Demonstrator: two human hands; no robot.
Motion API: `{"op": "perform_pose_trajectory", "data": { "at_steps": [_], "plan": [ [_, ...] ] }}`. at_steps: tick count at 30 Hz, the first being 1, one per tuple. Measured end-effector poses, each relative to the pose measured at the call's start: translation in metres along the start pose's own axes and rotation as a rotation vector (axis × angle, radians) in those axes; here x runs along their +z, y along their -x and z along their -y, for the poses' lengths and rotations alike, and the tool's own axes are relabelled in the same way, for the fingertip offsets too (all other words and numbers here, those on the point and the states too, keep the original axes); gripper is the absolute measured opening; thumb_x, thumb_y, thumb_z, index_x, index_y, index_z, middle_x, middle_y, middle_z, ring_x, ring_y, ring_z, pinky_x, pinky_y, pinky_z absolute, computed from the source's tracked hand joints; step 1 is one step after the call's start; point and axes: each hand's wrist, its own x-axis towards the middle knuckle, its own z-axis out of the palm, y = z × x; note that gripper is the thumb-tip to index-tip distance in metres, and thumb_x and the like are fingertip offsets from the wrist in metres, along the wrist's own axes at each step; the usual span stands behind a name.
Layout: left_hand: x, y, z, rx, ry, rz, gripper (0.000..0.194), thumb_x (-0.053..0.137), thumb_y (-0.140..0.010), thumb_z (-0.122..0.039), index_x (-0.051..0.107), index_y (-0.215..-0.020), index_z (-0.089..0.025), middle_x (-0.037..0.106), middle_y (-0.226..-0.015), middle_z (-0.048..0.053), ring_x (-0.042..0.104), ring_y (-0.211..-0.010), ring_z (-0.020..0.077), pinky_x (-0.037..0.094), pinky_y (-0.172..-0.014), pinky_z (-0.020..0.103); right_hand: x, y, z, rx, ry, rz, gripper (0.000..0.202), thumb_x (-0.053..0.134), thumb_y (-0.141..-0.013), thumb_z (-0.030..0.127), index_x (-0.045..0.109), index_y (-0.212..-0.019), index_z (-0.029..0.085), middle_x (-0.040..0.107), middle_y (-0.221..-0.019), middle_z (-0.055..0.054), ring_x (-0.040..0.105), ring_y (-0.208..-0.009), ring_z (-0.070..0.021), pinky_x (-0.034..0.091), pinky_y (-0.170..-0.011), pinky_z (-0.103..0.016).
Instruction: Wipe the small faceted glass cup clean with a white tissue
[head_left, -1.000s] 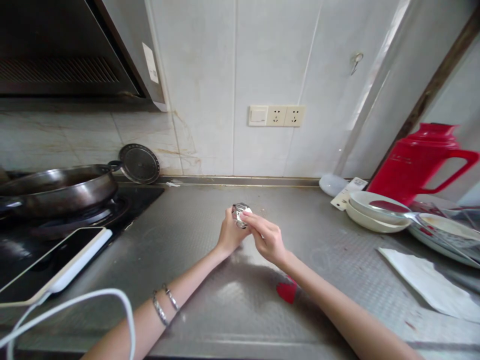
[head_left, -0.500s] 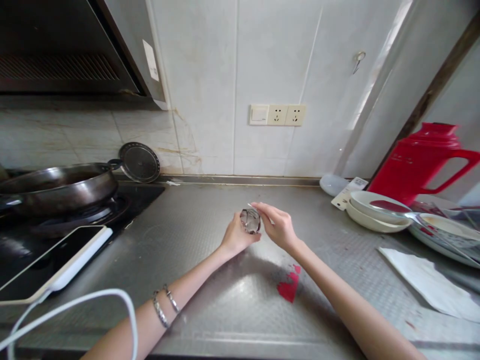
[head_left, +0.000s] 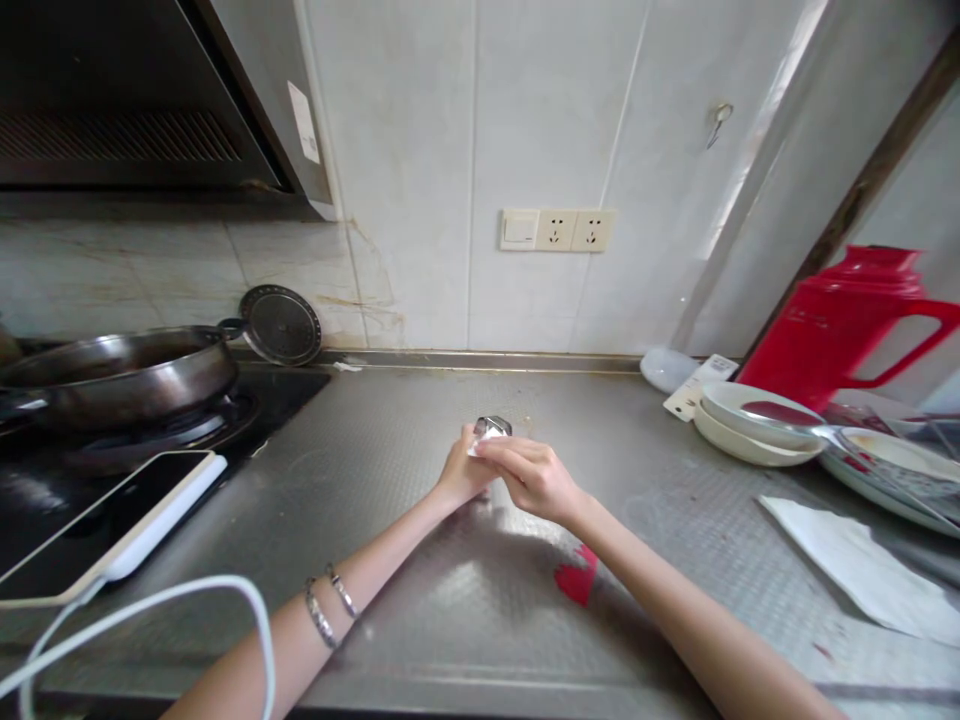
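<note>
My left hand (head_left: 457,473) is wrapped round a small faceted glass (head_left: 496,425), clear with dark edges, above the steel counter (head_left: 390,440). Only its upper part shows; the rest is behind my fingers. My right hand (head_left: 536,482) pinches a small white piece, like tissue (head_left: 478,446), and presses it against the near side of the glass. Below my right wrist a torn red patch (head_left: 576,578) lies on the counter.
On the left are a hob with a steel pan (head_left: 120,375), a phone (head_left: 112,525) and its white cable (head_left: 187,590). To the right stand stacked bowls (head_left: 750,440), a red thermos (head_left: 840,325) and a folded white tissue (head_left: 855,560). Sockets (head_left: 556,230) are on the wall.
My right hand has moved left and across the front of the glass, bringing the white piece onto it. The glass has turned and shows less of its opening.
</note>
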Motion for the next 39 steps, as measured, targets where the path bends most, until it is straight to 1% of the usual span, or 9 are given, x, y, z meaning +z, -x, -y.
{"op": "perform_pose_trajectory", "data": {
  "at_steps": [2,5,7,14,21,25,28,31,39],
  "plan": [
    [0.001,0.0,-0.004,-0.019,-0.037,0.011,0.036,0.071,-0.066,-0.024,0.05,-0.093,-0.015,0.056,-0.058,-0.004,0.05,-0.042,0.0096,0.035,-0.037,0.019,-0.005,-0.004,0.003,0.072,-0.039,-0.059,0.036,0.044,-0.089,0.008,0.06,-0.118,0.023,0.073,-0.101,-0.007,0.069,-0.094,-0.0178,0.058,-0.079,-0.029],
    [0.003,0.001,-0.012,-0.029,0.022,0.087,0.028,0.072,-0.064,-0.023,0.052,-0.083,-0.017,0.054,-0.057,-0.006,0.05,-0.042,0.0075,0.038,-0.038,0.017,-0.012,-0.008,-0.002,0.308,-0.032,-0.298,0.026,0.048,-0.091,0.014,0.067,-0.106,0.023,0.075,-0.096,-0.005,0.071,-0.085,-0.0166,0.057,-0.074,-0.025],
    [0.006,0.003,-0.014,-0.067,0.103,0.071,0.03,0.075,-0.062,-0.024,0.052,-0.08,-0.017,0.051,-0.057,-0.008,0.048,-0.041,0.0065,0.04,-0.037,0.017,-0.013,-0.009,-0.008,0.446,-0.014,-0.4,0.022,0.05,-0.091,0.019,0.069,-0.102,0.022,0.075,-0.097,-0.005,0.071,-0.086,-0.0178,0.057,-0.076,-0.026],
    [0.008,0.007,-0.018,-0.122,0.264,0.128,0.024,0.072,-0.064,-0.024,0.057,-0.081,-0.017,0.051,-0.058,-0.006,0.048,-0.042,0.0075,0.048,-0.039,0.021,0.004,0.001,-0.012,0.55,-0.189,-0.315,0.025,0.05,-0.09,0.024,0.07,-0.106,0.024,0.073,-0.105,-0.005,0.07,-0.096,-0.0216,0.057,-0.082,-0.032],
    [0.001,0.006,-0.018,-0.157,0.356,0.149,0.031,0.072,-0.064,-0.034,0.062,-0.087,-0.016,0.056,-0.061,-0.004,0.049,-0.044,0.0072,0.051,-0.043,0.023,0.009,0.001,0.002,0.469,-0.264,-0.298,0.027,0.051,-0.089,0.021,0.071,-0.105,0.027,0.073,-0.106,-0.003,0.066,-0.106,-0.0213,0.052,-0.092,-0.034],
    [-0.005,0.001,-0.014,-0.144,0.388,0.122,0.033,0.075,-0.06,-0.036,0.061,-0.082,-0.015,0.054,-0.059,-0.005,0.049,-0.043,0.007,0.05,-0.043,0.022,0.009,-0.001,0.004,0.513,-0.311,-0.267,0.021,0.054,-0.087,0.024,0.073,-0.097,0.025,0.075,-0.095,-0.003,0.071,-0.09,-0.021,0.055,-0.08,-0.031],
    [-0.005,-0.002,-0.013,-0.142,0.356,0.109,0.031,0.076,-0.059,-0.034,0.058,-0.076,-0.015,0.053,-0.059,-0.005,0.049,-0.041,0.0074,0.048,-0.04,0.021,0.006,-0.003,-0.003,0.657,-0.305,-0.365,0.021,0.055,-0.088,0.03,0.073,-0.093,0.022,0.075,-0.087,-0.004,0.07,-0.076,-0.0191,0.054,-0.068,-0.028],
    [-0.001,0.0,-0.015,-0.149,0.324,0.107,0.032,0.076,-0.058,-0.029,0.052,-0.073,-0.017,0.051,-0.055,-0.006,0.049,-0.039,0.0078,0.046,-0.038,0.021,0.002,-0.004,-0.015,0.744,-0.223,-0.482,0.025,0.053,-0.089,0.035,0.072,-0.096,0.02,0.075,-0.09,-0.005,0.068,-0.076,-0.0185,0.053,-0.068,-0.028],
    [0.003,0.004,-0.016,-0.118,0.33,0.164,0.03,0.076,-0.06,-0.027,0.052,-0.074,-0.017,0.049,-0.055,-0.008,0.049,-0.041,0.0073,0.049,-0.041,0.022,0.006,0.002,-0.015,0.624,-0.179,-0.347,0.024,0.051,-0.09,0.029,0.071,-0.102,0.024,0.074,-0.098,-0.004,0.07,-0.088,-0.0198,0.055,-0.078,-0.03]
  ]
}}
